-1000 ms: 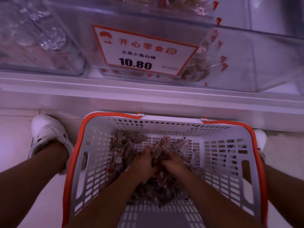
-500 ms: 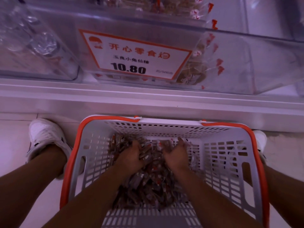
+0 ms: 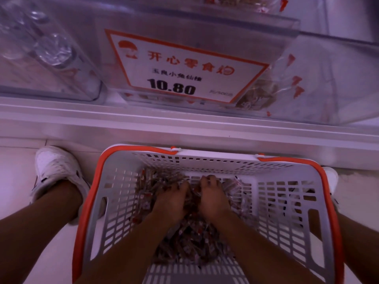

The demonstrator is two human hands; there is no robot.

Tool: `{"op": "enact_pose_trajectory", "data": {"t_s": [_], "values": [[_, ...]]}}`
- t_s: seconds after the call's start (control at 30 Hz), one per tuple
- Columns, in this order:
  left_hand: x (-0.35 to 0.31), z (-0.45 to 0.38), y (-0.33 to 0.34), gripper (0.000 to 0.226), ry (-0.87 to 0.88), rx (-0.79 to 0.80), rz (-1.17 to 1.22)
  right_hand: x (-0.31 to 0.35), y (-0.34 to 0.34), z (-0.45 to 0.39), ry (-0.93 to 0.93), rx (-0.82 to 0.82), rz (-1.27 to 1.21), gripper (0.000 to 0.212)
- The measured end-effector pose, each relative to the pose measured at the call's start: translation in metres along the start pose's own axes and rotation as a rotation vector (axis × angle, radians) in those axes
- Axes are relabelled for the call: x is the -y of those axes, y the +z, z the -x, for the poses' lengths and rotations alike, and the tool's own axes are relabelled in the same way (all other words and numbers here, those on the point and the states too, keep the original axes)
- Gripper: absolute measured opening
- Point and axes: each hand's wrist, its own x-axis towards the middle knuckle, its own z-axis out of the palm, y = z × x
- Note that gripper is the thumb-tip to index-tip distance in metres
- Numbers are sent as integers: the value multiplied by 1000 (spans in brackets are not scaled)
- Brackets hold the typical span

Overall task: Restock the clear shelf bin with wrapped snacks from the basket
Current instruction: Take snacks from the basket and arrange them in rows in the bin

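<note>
Closing together since a moment ago, my left hand (image 3: 171, 201) and right hand (image 3: 213, 199) clutch wrapped snacks (image 3: 190, 238) in the basket (image 3: 287, 201) below the clear shelf bin (image 3: 307, 83); loose wrappers may spill when lifted.

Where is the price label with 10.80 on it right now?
The white, orange-bordered price label hangs on the clear plastic shelf bin's front, top centre, above the white orange-rimmed basket.

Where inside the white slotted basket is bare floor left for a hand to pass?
Bare floor lies right of the wrapped snacks, towards the white slotted basket's right wall. The middle is crowded: left hand and right hand dig into the pile.
</note>
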Motion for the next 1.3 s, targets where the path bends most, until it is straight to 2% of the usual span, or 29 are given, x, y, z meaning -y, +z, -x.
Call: {"op": "enact_pose_trajectory", "data": {"t_s": [0.07,0.13,0.23,0.33,0.4,0.47,0.53,0.6,0.67,0.7,0.77,0.8,0.87,0.97,1.1,1.2,1.23,1.3], "values": [[7,2,-1,50,37,-89,152,-8,-1,2,-62,45,-38,68],[16,3,-1,49,-1,-160,330,-11,0,9,-87,18,-148,69],[25,2,-1,58,45,-196,452,-6,5,18,-26,-97,-343,46],[20,3,2,34,80,-226,517,6,7,19,205,-133,-464,24],[15,7,5,30,42,-277,515,16,8,19,357,-210,-520,39],[12,15,11,37,68,-327,424,23,10,18,443,-202,-559,55],[7,24,17,54,83,-264,429,26,11,13,464,-131,-575,61],[1,28,17,75,14,-113,605,26,7,7,430,-60,-589,51],[-3,24,15,75,-38,11,725,23,4,3,391,30,-598,34],[-3,20,13,64,-40,43,756,20,3,3,370,73,-601,30],[-5,15,7,38,-57,72,735,12,-1,2,336,111,-606,24],[-4,13,6,34,-73,73,667,5,-3,2,314,110,-608,21],[-4,13,8,46,-95,75,456,-11,-8,3,277,111,-621,26],[-18,19,13,68,-114,113,264,-39,-22,10,350,166,-745,44],[-38,28,17,63,-143,79,248,-63,-44,25,442,204,-910,28],[-36,34,4,45,-149,-62,505,-65,-64,33,464,179,-1029,27],[-35,33,-6,37,-188,-108,635,-64,-73,35,458,186,-1049,30],[-35,26,-37,37,-284,-159,952,-58,-95,40,408,204,-1090,35]]}}
